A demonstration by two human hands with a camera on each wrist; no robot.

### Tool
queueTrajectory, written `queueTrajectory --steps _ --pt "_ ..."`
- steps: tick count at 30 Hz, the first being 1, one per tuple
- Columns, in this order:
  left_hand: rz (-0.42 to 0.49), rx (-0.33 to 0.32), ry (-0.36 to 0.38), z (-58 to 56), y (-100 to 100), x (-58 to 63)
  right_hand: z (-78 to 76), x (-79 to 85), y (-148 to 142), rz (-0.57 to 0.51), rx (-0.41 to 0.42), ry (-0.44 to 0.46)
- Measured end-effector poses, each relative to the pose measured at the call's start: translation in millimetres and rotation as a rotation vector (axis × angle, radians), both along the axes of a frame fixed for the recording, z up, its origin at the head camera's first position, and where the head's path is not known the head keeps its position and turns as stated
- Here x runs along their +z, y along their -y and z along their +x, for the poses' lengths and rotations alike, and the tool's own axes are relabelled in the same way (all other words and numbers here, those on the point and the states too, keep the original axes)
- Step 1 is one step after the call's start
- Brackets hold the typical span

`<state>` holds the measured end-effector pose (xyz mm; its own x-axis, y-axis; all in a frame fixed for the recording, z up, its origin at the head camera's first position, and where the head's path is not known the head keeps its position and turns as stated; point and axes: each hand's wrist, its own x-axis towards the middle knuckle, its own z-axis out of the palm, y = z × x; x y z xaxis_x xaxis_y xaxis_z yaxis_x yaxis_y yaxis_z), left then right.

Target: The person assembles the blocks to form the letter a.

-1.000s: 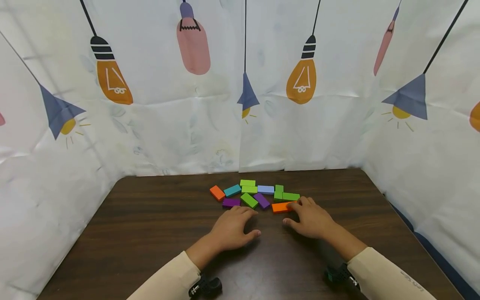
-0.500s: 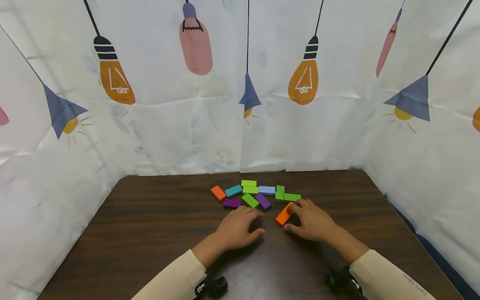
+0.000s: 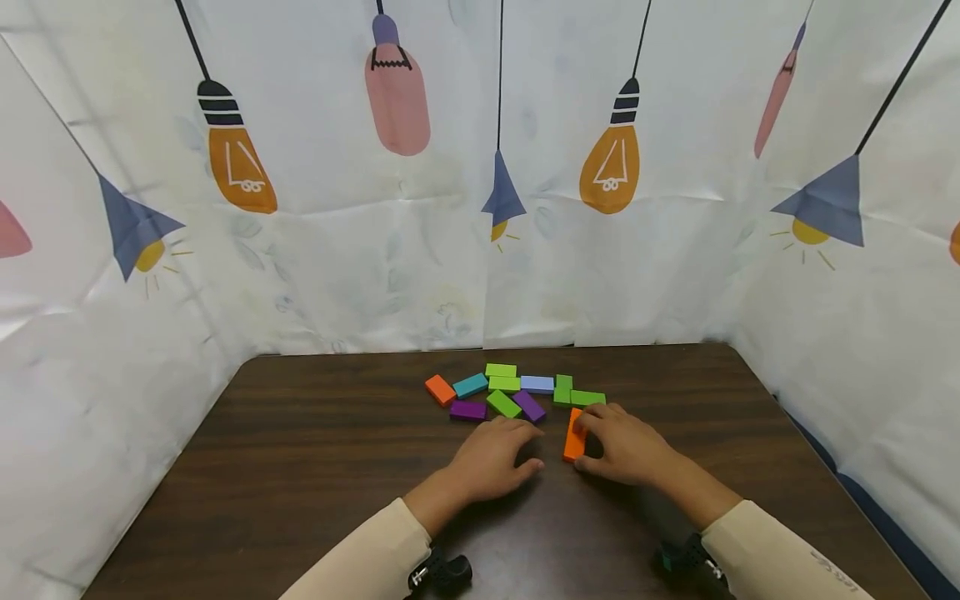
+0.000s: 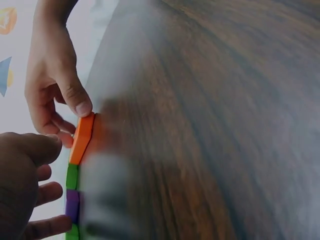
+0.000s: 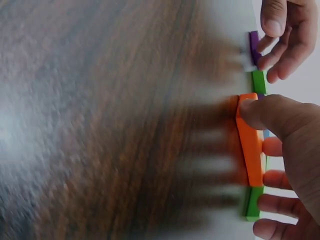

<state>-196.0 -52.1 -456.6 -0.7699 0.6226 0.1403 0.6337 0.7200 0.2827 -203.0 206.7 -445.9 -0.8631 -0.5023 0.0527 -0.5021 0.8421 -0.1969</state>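
My right hand [image 3: 626, 446] holds a bright orange block [image 3: 573, 442] that lies lengthwise away from me on the table. In the right wrist view the thumb presses the near end of this orange block [image 5: 251, 150], with fingertips along its far side. My left hand [image 3: 487, 462] hovers low to the left with relaxed, slightly bent fingers and nothing in them. Closest to its fingertips are a tilted green block [image 3: 503, 404] and a purple block [image 3: 529, 406]. A green block [image 3: 588, 398] lies just beyond the right fingers.
Behind the hands lie more blocks: a second orange one [image 3: 440, 390], a teal one [image 3: 470, 385], a darker purple one [image 3: 468, 411], a light blue one [image 3: 537, 384] and several green ones. The brown table [image 3: 300, 467] ends at a white printed cloth [image 3: 337, 275].
My right hand has turned the orange block from crosswise to pointing away from me, pulling its near end toward me. The left hand has shifted slightly right.
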Motion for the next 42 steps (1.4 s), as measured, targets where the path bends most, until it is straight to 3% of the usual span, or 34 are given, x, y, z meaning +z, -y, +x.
queueTrajectory --steps 14,28,36,42 --pt "-0.041 -0.042 -0.031 -3.8 -24.8 -9.7 -6.9 2.7 -11.4 -0.032 0.16 0.013" --pt "-0.189 -0.087 -0.13 -2.8 -32.2 -12.5 -7.7 0.2 -12.1 -0.041 0.174 0.027" --pt "-0.231 -0.088 -0.117 -2.9 -33.2 -12.5 -8.8 -1.8 -14.8 -0.049 0.176 0.033" --pt "-0.241 -0.092 -0.096 -3.7 -33.5 -9.4 -24.4 5.5 -21.3 -0.098 0.172 0.041"
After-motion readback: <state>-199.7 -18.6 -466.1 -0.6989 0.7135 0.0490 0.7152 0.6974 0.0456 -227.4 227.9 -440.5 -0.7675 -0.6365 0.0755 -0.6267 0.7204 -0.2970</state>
